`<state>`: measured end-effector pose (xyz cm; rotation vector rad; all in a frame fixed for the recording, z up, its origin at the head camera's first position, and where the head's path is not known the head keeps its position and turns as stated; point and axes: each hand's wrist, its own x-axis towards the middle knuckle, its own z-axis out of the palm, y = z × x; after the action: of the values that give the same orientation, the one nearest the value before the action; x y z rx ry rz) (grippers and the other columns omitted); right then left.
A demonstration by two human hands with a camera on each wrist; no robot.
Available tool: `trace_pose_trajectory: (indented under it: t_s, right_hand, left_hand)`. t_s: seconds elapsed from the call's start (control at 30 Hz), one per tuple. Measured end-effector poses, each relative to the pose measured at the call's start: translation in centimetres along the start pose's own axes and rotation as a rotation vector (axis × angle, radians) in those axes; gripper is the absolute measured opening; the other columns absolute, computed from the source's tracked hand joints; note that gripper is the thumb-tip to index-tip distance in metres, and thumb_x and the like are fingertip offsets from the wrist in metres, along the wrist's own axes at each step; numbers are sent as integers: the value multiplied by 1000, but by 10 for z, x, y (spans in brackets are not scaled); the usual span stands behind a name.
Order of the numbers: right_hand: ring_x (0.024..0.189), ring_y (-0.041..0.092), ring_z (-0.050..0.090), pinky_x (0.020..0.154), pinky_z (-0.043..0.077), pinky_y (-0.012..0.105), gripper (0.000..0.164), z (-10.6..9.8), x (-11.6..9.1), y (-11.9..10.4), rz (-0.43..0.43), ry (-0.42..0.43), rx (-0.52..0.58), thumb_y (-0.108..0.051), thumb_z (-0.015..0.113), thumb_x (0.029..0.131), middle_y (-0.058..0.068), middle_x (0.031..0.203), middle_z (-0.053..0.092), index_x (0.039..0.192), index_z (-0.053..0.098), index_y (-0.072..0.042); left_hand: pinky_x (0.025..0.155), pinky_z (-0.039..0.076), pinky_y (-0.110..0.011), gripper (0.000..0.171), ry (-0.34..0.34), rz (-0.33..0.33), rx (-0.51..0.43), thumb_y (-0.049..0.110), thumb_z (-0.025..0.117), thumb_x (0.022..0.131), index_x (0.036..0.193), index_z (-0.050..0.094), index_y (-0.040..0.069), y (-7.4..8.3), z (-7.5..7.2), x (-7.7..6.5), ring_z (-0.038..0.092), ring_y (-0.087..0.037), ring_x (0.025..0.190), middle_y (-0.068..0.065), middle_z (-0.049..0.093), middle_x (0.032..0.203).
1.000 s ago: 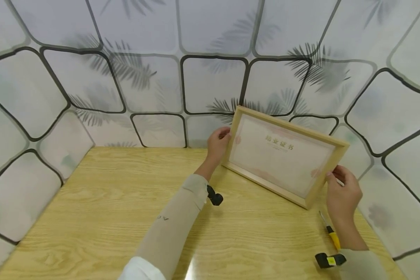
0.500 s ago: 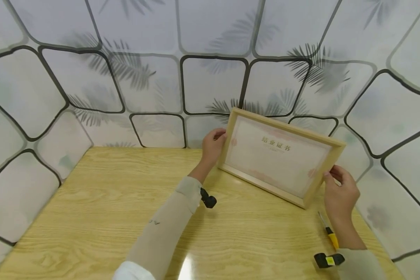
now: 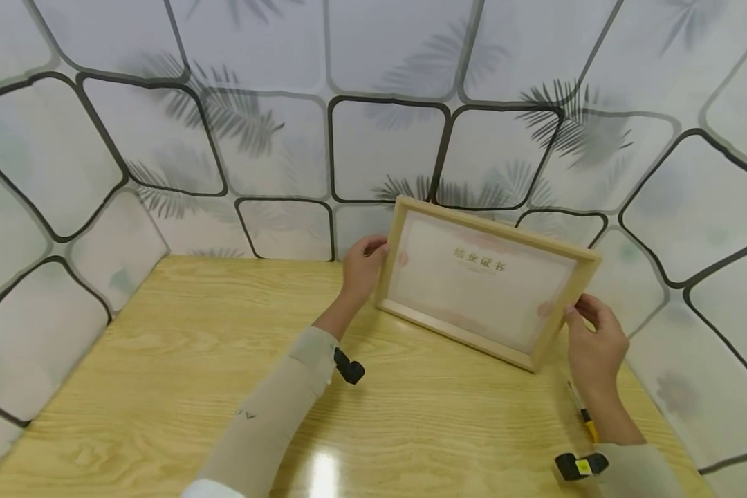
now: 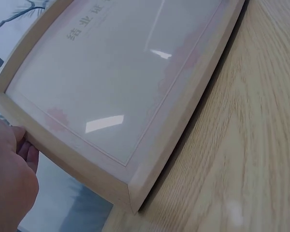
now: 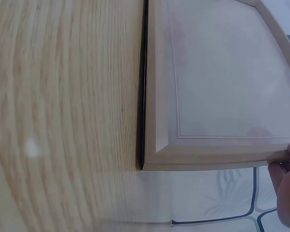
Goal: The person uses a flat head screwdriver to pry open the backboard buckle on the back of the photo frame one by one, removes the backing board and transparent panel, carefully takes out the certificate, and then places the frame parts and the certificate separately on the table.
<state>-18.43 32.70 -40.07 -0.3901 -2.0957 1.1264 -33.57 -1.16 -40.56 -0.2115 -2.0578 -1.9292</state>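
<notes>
A light wooden picture frame [image 3: 473, 339] with a pale certificate [image 3: 467, 297] behind its glazing stands on the table, leaning back. My left hand [image 3: 362, 268] grips its left side between thumb and fingers. At the opposite side, my right hand [image 3: 596, 346] pinches the edge. The left wrist view shows my thumb and fingers on the side strip of the frame [image 4: 77, 162], above the lower corner. In the right wrist view the frame's [image 5: 208, 157] bottom edge meets the wood, and my right hand [image 5: 287, 188] is partly cut off.
A screwdriver [image 3: 588, 423] with a yellow and black handle lies on the table [image 3: 180, 373], beside my right forearm. Patterned wall covering [image 3: 274, 152] rises behind the table and along both sides.
The frame has moved a little to the left, with both hands still holding its sides. The screwdriver stays on the table; the head view has shifted slightly.
</notes>
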Motion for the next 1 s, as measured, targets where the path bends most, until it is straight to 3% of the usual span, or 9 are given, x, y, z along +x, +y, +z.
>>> trace_pose_trajectory:
  t_s: [0.33, 0.67, 1.0]
  right_hand:
    - [98, -14, 59, 79, 45, 4, 34, 16, -4, -5, -36, -25, 92, -22, 68, 98, -13, 108, 68, 125, 68, -3]
    - [101, -9, 59, 81, 47, 5, 33, 28, -8, -13, -36, -117, 102, -24, 66, 99, -5, 113, 70, 126, 68, -5]
    - [102, -8, 57, 87, 45, 12, 31, 50, -9, -21, -83, -126, 130, -23, 69, 98, -1, 112, 71, 124, 71, -6]
  left_hand:
    - [81, 55, -24, 19, 21, 18, 12, 16, 70, 96, 110, 73, 4, 2, -35, -16, 65, -20, 98, -12, 73, 107]
    - [79, 54, -20, 19, 30, 18, 14, 15, 71, 95, 110, 73, 4, 5, -69, -36, 65, -16, 94, -12, 72, 105]
    - [78, 53, -18, 20, 77, 1, 53, 21, 72, 95, 110, 74, 7, 7, -100, -54, 64, -15, 95, -11, 72, 104]
